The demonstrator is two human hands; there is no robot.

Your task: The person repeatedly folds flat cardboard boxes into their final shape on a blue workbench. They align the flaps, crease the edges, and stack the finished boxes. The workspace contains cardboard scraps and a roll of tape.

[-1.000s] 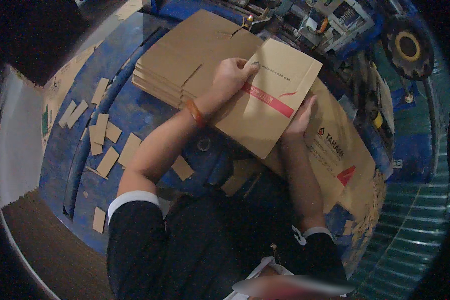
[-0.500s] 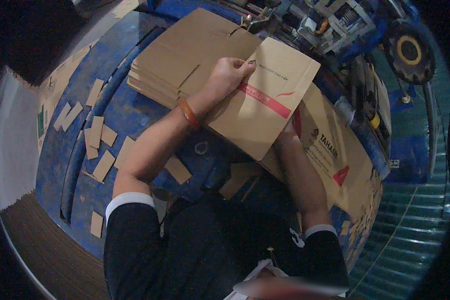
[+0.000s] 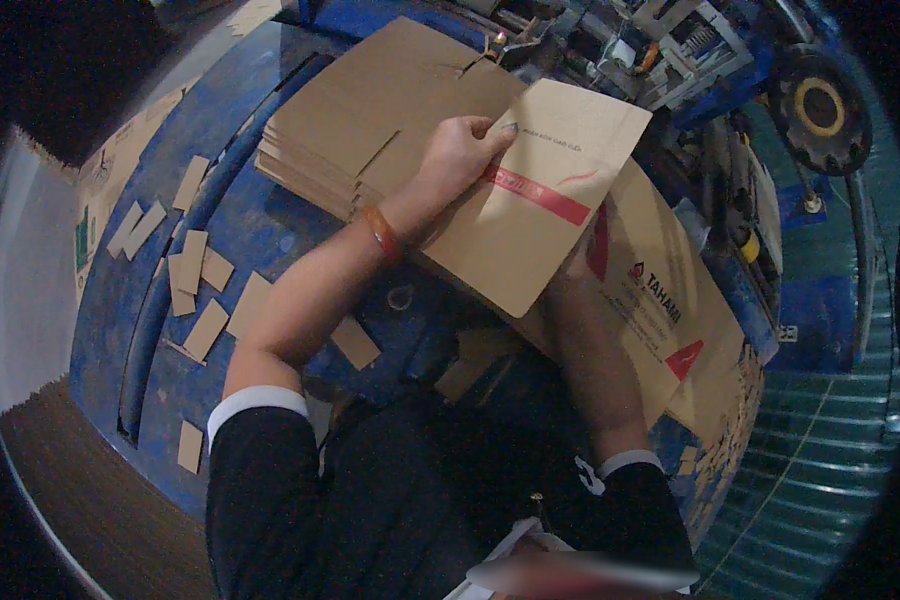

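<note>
A brown cardboard piece (image 3: 545, 235) with a red printed band is pinched by my left hand (image 3: 462, 150) at its upper left edge, thumb on the face. It is tilted, slanting over the work surface. My right hand (image 3: 574, 270) reaches under the right side of this piece; its fingers are hidden behind the cardboard. Beneath and to the right lies a larger printed cardboard sheet (image 3: 660, 305) with a red corner mark. To the left of the held piece, a stack of flat brown cardboard sheets (image 3: 360, 90) with cut slots lies under my left hand and wrist.
Small cardboard strips (image 3: 206, 330) lie scattered over the worn blue table (image 3: 280, 240) on the left. Metal machine parts (image 3: 685, 50) stand at the far side, with a black toothed wheel (image 3: 820, 105) at the far right. More cardboard scraps (image 3: 730, 440) gather at the right edge.
The held cardboard piece has shifted slightly to the right, and its face catches more light. My right forearm has moved a little left. My left hand keeps its pinch.
</note>
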